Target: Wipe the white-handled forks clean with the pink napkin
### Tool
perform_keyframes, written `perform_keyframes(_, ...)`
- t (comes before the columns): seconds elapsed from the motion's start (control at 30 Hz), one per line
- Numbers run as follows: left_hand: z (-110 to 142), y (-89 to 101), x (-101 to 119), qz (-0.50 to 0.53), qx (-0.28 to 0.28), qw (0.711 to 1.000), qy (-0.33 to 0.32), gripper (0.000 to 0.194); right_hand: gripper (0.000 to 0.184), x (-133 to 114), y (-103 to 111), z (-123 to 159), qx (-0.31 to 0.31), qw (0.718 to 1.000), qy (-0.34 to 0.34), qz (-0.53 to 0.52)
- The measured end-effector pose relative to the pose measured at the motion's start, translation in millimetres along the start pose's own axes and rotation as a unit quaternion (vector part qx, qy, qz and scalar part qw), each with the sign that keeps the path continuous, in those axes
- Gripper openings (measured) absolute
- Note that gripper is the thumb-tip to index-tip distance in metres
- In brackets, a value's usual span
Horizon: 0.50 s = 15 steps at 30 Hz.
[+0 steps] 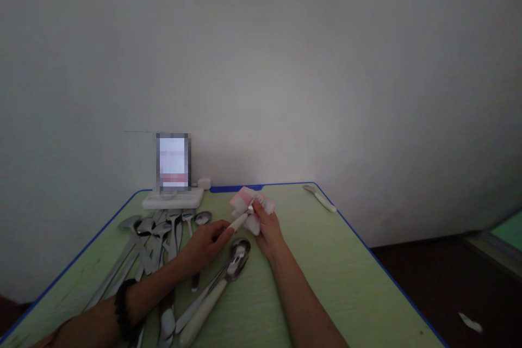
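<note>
My left hand [207, 244] is closed around the cream handle of a piece of cutlery [238, 222], which points up and to the right. Its metal end runs into a crumpled pink and white tissue [244, 199], so whether it is a spoon or a fork stays hidden. With thumb and fingers, my right hand [267, 225] pinches the tissue around that metal end. Just below the hands lies a large spoon with a cream handle [207, 307], its bowl beside other metal cutlery.
Several metal ladles and spoons [157, 234] lie heaped on the table's left side, partly under my left forearm. A blurred-out screen [173, 163] stands on a white base [173, 198] at the back. One cream-handled utensil [322, 199] rests near the right edge.
</note>
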<state>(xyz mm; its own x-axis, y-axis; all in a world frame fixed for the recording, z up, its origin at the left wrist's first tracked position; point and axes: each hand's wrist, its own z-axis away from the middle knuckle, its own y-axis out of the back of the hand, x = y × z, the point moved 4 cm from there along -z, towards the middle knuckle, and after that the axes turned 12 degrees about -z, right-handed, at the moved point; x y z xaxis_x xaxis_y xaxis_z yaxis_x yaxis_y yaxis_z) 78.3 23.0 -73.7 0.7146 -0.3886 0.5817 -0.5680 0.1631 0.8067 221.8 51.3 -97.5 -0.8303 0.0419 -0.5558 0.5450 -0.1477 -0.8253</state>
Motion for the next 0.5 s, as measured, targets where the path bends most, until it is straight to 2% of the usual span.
perform_keyframes(0.2,0.8,2.8,-3.8,-0.012,0.024,1.0,0.009,0.037,0.031,-0.5,3.9,-2.7,0.048,0.998,0.041,-0.006)
perform_keyframes(0.3,1.7,4.4,-4.2,-0.002,0.04,0.999,-0.006,0.035,0.029,-2.0,8.8,-5.1,0.08,0.995,0.044,-0.031)
perform_keyframes(0.5,3.3,8.3,-5.7,0.026,0.099,0.995,-0.019,0.038,0.03,-2.2,10.5,-7.7,0.057,0.998,0.034,-0.022)
